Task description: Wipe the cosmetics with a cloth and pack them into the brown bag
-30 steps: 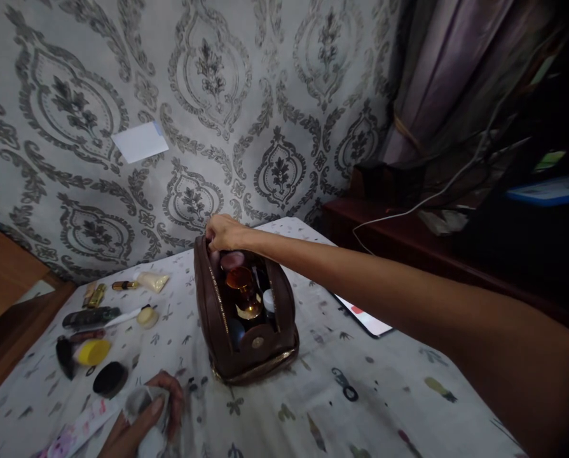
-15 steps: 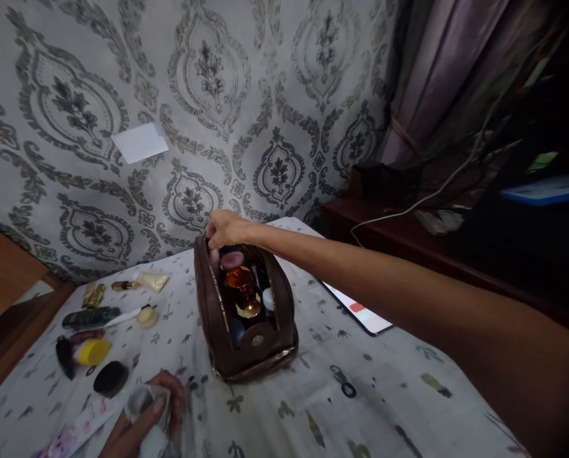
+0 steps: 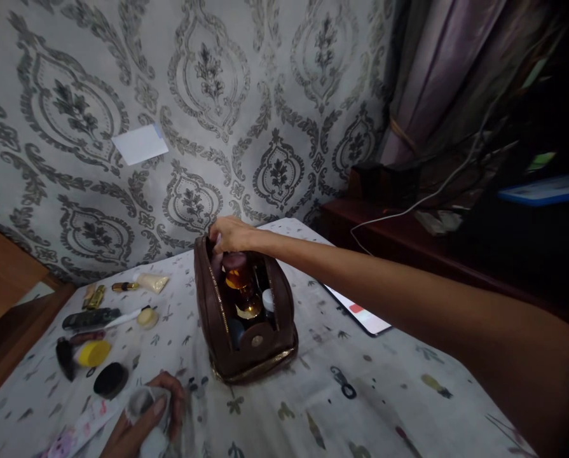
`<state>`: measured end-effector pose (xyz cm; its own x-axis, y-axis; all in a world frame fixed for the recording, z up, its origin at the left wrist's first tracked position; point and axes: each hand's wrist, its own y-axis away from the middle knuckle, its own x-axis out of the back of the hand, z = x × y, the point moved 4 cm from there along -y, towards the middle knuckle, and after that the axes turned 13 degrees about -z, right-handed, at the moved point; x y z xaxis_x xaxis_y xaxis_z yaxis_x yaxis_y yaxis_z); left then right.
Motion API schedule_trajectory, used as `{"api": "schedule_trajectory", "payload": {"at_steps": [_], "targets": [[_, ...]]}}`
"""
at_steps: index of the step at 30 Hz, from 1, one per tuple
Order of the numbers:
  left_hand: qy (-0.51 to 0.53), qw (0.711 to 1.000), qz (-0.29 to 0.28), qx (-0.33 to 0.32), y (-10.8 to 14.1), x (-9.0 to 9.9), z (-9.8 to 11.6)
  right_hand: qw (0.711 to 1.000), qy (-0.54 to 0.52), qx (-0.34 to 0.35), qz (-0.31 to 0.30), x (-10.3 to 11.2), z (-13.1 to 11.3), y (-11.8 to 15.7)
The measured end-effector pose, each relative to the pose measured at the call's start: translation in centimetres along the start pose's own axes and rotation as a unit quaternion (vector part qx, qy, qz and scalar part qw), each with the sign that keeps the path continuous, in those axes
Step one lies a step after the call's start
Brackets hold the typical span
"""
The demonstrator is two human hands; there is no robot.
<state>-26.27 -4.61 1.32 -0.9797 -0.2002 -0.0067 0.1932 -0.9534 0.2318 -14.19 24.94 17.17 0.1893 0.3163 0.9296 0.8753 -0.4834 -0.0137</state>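
A brown zip bag (image 3: 208, 324) stands unzipped on the patterned cloth, with an amber bottle (image 3: 240, 280), a white-capped container (image 3: 267, 299) and other items inside. My right hand (image 3: 229, 235) reaches into its far left end, fingers closed around something pinkish that is mostly hidden. At the lower left, my left hand (image 3: 145, 413) is wrapped round a whitish translucent cup-like container (image 3: 143, 402). Beside it lie a pink-and-white tube (image 3: 81, 429), a black round jar (image 3: 110, 380) and a yellow-lidded jar (image 3: 94, 353).
Further back on the left are a dark green bottle (image 3: 91, 318), a cream tube (image 3: 152, 282), a small cream jar (image 3: 147, 317) and small gold items. A phone or tablet (image 3: 360, 312) lies right of the bag, partly under my right forearm. A white cable (image 3: 408, 213) crosses the dark red furniture.
My right hand has shifted slightly right and down at the bag's far end, now covering more of the pink item inside. My left hand has hardly moved.
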Motion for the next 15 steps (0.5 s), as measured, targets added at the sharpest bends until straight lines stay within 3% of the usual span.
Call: {"api": "schedule_trajectory", "payload": {"at_steps": [8, 15], "targets": [[0.04, 0.996, -0.08, -0.029, -0.9, -0.8, 0.1, 0.998, -0.059, -0.02, 0.006, 1.9, -0.6, 1.2], [0.035, 0.997, -0.069, -0.023, -0.5, -1.3, 0.9, 0.997, -0.059, -0.04, 0.023, 1.8, 0.3, 1.9]]}}
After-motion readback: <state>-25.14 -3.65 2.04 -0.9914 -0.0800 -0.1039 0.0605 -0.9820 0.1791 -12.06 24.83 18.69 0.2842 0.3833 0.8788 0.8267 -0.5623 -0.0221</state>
